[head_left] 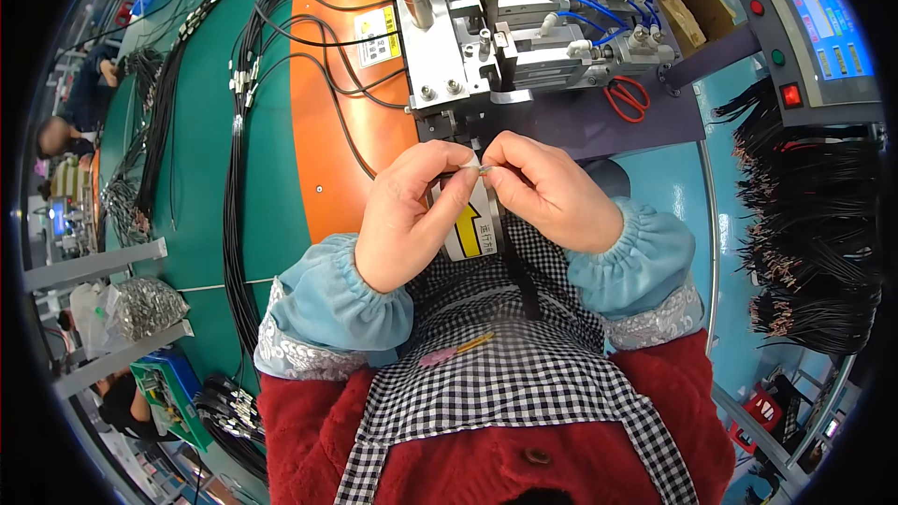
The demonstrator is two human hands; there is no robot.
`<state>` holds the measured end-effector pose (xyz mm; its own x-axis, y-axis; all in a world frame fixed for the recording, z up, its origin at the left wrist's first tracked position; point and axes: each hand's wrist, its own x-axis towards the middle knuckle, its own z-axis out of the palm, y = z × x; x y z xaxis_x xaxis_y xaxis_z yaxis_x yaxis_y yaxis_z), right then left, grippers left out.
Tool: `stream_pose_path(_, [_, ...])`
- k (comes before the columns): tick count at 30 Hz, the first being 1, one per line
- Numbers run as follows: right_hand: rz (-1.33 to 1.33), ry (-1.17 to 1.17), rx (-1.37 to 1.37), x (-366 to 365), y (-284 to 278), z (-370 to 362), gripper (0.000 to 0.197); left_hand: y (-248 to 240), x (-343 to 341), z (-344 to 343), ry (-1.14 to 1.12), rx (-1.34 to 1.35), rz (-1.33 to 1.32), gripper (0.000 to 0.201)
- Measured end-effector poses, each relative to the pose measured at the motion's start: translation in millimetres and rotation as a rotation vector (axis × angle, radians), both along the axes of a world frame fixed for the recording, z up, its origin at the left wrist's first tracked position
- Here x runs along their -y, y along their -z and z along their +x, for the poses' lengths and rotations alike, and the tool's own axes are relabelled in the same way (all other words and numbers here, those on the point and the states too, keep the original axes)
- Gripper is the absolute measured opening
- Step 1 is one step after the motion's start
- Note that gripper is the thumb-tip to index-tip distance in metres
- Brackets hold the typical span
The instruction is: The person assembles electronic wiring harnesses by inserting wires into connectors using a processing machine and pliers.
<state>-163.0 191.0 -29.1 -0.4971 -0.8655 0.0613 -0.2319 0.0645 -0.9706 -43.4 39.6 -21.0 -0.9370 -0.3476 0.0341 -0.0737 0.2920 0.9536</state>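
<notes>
In front of my apron, my left hand (407, 210) and my right hand (554, 194) meet fingertip to fingertip. Each is closed in a pinch of thumb and forefinger. A small whitish piece (474, 165) shows at the left fingertips, and a thin, wire-like bit (485, 169) at the right ones. Both are too small to name surely, and the fingers cover most of them. Just beyond my hands stands a metal machine (543, 65) with clamps and blue air hoses. Below the fingers is a white label with a yellow arrow (469, 232).
Bundles of black cables (240, 131) lie over the green table (201, 65) and orange panel (313, 145) at left. Red-handled scissors (627, 99) rest on the dark machine base. A control screen (818, 14) and hanging black cables (809, 224) are at right. People work far left.
</notes>
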Motion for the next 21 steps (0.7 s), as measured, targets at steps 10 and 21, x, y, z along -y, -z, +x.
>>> stream_pose_path(10, [0.001,-0.002,-0.037,5.0,8.3,-11.8,0.003,-0.9,4.9,-14.0,0.037,0.111,0.032,0.012])
stream_pose_path(21, [0.0,0.082,-0.216,13.1,48.0,-24.9,0.003,12.7,36.8,-3.7,0.167,-0.039,-1.013,0.037])
